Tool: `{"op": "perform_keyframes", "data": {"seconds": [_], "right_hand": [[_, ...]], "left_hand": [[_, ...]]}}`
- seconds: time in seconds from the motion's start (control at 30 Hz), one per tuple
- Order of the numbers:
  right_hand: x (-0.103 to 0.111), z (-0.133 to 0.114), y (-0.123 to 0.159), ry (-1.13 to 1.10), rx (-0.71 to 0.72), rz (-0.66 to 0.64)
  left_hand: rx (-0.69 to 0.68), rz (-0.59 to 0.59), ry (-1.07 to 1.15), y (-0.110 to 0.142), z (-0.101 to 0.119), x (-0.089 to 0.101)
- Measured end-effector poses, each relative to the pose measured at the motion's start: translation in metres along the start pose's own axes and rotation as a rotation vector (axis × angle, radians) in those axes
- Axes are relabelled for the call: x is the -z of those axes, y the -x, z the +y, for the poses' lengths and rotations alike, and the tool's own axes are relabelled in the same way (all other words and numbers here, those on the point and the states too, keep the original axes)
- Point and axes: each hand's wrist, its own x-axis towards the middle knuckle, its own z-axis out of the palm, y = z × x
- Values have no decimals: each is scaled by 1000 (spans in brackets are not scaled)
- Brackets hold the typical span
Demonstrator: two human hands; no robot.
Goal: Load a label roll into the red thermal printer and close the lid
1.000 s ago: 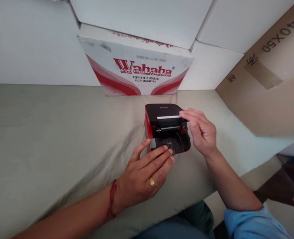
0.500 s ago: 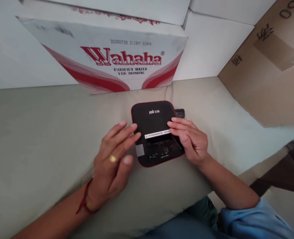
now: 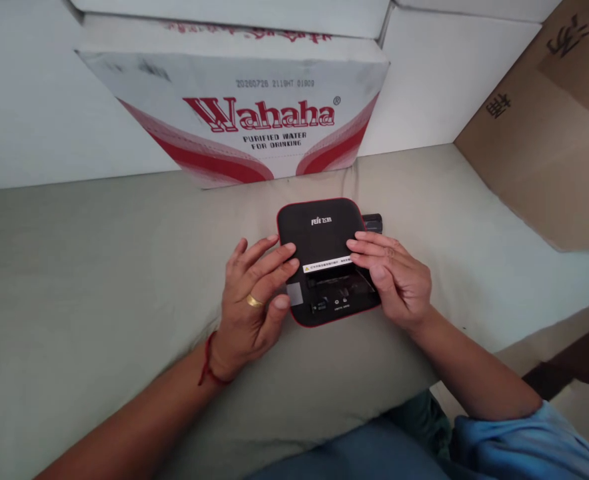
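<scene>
A small black receipt printer (image 3: 324,233) with a red rim lies on a beige cloth-covered surface (image 3: 99,267), its lid down and a white warning sticker across the lid's front edge. My left hand (image 3: 254,300), with a gold ring and a red wrist thread, rests against the printer's left side, fingers stretched onto the lid. My right hand (image 3: 392,277) lies on the right side, fingertips flat on the lid near the sticker. Neither hand grips anything. A small dark part (image 3: 373,220) sticks out behind the printer's right rear corner.
A white and red Wahaha water carton (image 3: 254,113) stands just behind the printer. White boxes (image 3: 439,73) line the back. A brown cardboard box (image 3: 549,133) stands at the right. The surface drops off at the right front toward the floor (image 3: 579,360).
The printer's lid, raised a second ago, has come down flat. My left hand left the front edge and now lies against the left side; my right fingers stay on the lid.
</scene>
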Motion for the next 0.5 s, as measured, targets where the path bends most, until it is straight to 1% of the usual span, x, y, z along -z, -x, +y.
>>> {"op": "perform_keyframes", "data": {"seconds": [0.07,0.17,0.27,0.37,0.5], "right_hand": [[2,1,2,1,20,-39],[6,-1,9,67,91,-90],[8,-7,17,150,173,-26],[7,-13,20,168,202,42],[9,-16,18,131,206,4]], "left_hand": [[-7,-2,18,1,-2,-3],[-39,10,20,1,-2,-4],[-75,30,-37,1,4,-1],[-109,80,-104,4,11,2],[-179,176,-187,8,16,5]]}}
